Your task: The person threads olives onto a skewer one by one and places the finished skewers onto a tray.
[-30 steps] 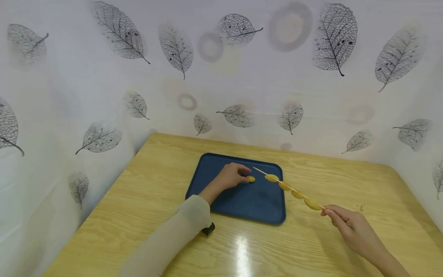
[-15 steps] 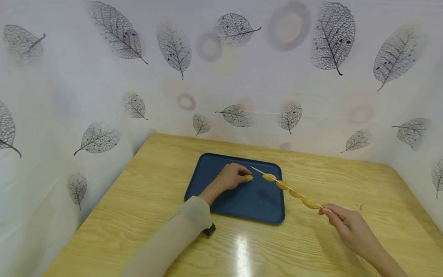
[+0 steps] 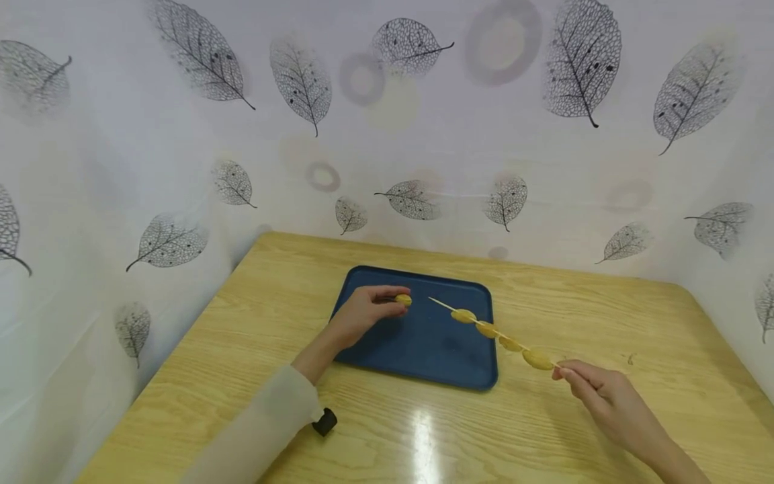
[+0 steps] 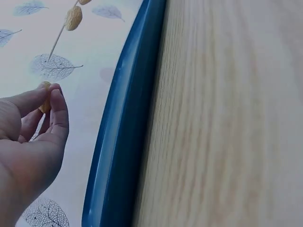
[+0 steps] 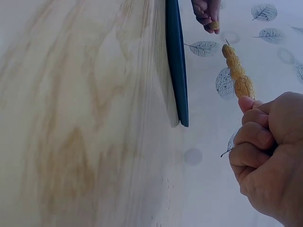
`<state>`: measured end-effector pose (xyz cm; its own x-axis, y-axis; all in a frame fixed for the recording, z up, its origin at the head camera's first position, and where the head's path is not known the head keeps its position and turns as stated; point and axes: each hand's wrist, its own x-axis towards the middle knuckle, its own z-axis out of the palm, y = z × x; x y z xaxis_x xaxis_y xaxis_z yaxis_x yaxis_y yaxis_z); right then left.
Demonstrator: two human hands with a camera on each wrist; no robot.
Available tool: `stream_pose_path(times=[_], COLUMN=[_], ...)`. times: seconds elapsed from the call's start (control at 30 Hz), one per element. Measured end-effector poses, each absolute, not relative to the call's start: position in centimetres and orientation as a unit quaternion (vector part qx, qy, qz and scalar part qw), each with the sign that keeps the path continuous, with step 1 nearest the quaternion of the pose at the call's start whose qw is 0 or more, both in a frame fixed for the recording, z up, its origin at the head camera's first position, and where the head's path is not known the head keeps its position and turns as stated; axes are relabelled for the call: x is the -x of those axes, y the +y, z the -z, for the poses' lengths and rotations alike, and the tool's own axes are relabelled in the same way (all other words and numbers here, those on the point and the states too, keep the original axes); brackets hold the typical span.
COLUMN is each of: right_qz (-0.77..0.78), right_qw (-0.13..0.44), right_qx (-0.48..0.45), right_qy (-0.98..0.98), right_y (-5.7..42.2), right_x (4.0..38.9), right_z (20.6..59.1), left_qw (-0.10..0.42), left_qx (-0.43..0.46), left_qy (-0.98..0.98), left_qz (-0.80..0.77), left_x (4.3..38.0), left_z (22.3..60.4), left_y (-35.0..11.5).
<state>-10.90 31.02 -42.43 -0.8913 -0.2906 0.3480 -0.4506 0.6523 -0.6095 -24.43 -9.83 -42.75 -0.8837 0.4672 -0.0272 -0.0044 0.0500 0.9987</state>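
Note:
Between thumb and fingertips my left hand (image 3: pixel 358 316) pinches one small wrinkled golden oval piece (image 3: pixel 403 300), like a dried fruit, above the blue tray (image 3: pixel 432 363). My right hand (image 3: pixel 617 403) grips the lower end of a thin wooden skewer (image 3: pixel 439 304), its fingers curled in the right wrist view. Several similar golden pieces (image 5: pixel 244 87) are threaded in a row along the skewer. The skewer slants up and left, its bare pointed tip over the tray and a short way right of the pinched piece. In the left wrist view, that piece (image 4: pixel 45 106) is partly hidden by the fingers.
The tray has a low raised rim (image 4: pixel 116 113) and lies on a light wooden table (image 3: pixel 199 403). A white leaf-printed cloth (image 3: pixel 423 134) stands behind and at both sides. A black band-like object (image 3: pixel 325 422) shows by the left sleeve (image 3: pixel 260 423).
My left hand has pinched the golden piece from the tray, raised it and drawn it back to the left. The right hand still holds the skewer, its tip slightly lower and further left.

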Motion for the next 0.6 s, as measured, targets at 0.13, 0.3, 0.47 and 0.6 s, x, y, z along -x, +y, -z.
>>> stream_pose_path(times=[0.13, 0.3, 0.47, 0.6], right_qz=[-0.366, -0.367, -0.369, -0.368], right_qw=[0.108, 0.104, 0.104, 0.105], right_qx=[-0.223, -0.240, -0.254, -0.259], right_qy=[-0.897, -0.893, -0.888, -0.887], right_y=[30.2, 29.6, 29.6, 29.5], right_x=[10.8, 11.0, 11.2, 11.3], right_z=[42.2, 42.1, 42.3, 42.3], left_qw=[0.175, 0.170, 0.174, 0.179], left_qx=[-0.168, -0.161, -0.157, -0.159], left_qy=[0.696, 0.684, 0.681, 0.681], left_qz=[-0.676, -0.691, -0.694, -0.692], left_x=[23.9, 23.7, 23.5, 23.4], left_z=[42.4, 42.2, 42.2, 42.2], left_y=[-10.4, -10.4, -10.3, -10.2])
